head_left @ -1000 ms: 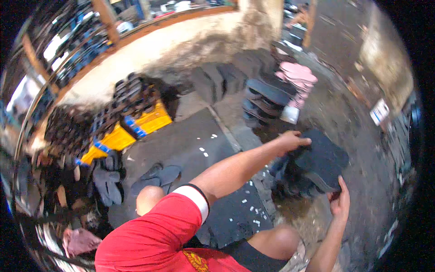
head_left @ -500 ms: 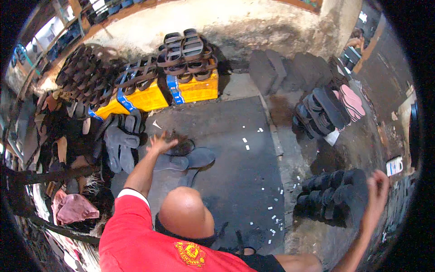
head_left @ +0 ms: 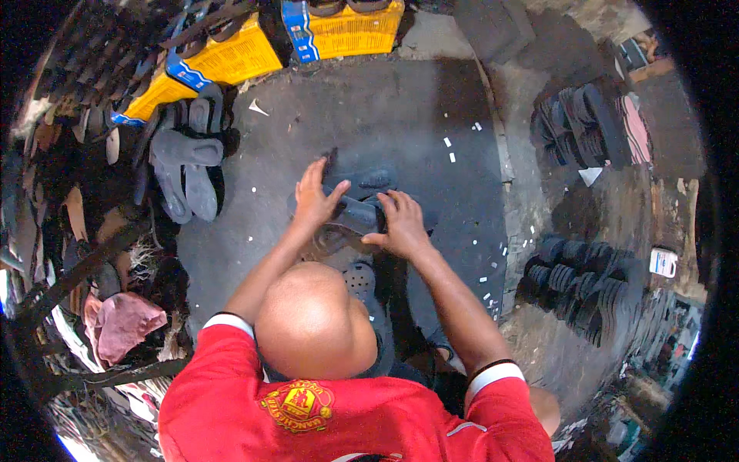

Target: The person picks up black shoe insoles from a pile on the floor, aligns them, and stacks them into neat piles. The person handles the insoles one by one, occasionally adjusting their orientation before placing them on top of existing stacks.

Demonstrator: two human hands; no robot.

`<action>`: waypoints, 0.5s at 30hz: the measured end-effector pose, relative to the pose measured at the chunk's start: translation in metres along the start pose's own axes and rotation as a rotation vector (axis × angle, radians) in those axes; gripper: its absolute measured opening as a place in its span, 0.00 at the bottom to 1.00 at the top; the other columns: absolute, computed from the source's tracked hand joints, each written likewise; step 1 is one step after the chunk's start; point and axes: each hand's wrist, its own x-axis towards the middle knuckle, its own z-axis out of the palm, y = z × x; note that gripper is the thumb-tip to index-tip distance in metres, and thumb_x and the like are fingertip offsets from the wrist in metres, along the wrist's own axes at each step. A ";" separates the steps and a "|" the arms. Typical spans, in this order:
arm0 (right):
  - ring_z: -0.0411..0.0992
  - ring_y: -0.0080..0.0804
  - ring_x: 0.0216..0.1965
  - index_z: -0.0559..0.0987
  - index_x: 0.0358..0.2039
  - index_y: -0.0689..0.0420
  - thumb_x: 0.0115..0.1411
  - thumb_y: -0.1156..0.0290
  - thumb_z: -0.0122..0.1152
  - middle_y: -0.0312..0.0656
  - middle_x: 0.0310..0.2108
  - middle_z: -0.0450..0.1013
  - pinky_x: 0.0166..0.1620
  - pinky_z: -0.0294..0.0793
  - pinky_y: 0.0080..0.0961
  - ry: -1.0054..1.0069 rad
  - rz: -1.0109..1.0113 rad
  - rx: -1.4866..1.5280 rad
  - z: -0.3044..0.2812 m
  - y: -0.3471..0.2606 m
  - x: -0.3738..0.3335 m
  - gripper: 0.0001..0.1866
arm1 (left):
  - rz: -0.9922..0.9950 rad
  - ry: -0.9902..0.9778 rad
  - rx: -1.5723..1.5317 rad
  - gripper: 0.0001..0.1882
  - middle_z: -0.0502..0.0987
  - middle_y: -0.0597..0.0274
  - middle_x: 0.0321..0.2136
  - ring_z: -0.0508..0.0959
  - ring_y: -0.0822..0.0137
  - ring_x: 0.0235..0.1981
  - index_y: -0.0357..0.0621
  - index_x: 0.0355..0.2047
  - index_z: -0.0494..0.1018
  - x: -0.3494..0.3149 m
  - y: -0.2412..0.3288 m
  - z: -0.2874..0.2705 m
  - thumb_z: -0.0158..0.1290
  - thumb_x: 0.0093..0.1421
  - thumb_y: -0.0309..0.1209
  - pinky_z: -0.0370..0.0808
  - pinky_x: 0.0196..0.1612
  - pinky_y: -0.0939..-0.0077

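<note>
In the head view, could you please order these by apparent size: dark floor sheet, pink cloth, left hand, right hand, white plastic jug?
1. Dark floor sheet
2. Pink cloth
3. Left hand and right hand: look alike, so unranked
4. White plastic jug

Cloth left; soles centre; stacks right; boxes beyond.
</note>
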 end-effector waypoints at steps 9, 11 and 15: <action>0.62 0.57 0.65 0.64 0.66 0.60 0.50 0.63 0.76 0.57 0.62 0.65 0.69 0.62 0.45 0.295 0.074 0.346 0.016 0.006 0.011 0.46 | 0.206 0.386 -0.003 0.36 0.74 0.48 0.60 0.71 0.47 0.62 0.42 0.61 0.71 -0.029 -0.016 -0.043 0.69 0.57 0.43 0.66 0.66 0.56; 0.69 0.46 0.59 0.62 0.63 0.64 0.52 0.63 0.76 0.55 0.57 0.67 0.63 0.68 0.38 0.451 0.389 0.569 -0.019 0.040 0.005 0.43 | 0.362 0.053 -0.115 0.34 0.73 0.47 0.59 0.71 0.46 0.61 0.42 0.61 0.71 -0.030 0.009 -0.016 0.69 0.56 0.40 0.67 0.65 0.54; 0.72 0.40 0.49 0.61 0.61 0.65 0.52 0.62 0.77 0.55 0.52 0.70 0.56 0.73 0.36 0.591 0.446 0.554 -0.081 0.083 -0.008 0.43 | 0.679 -0.253 0.031 0.48 0.58 0.42 0.71 0.56 0.42 0.73 0.42 0.71 0.58 -0.031 0.062 0.044 0.69 0.54 0.40 0.57 0.72 0.44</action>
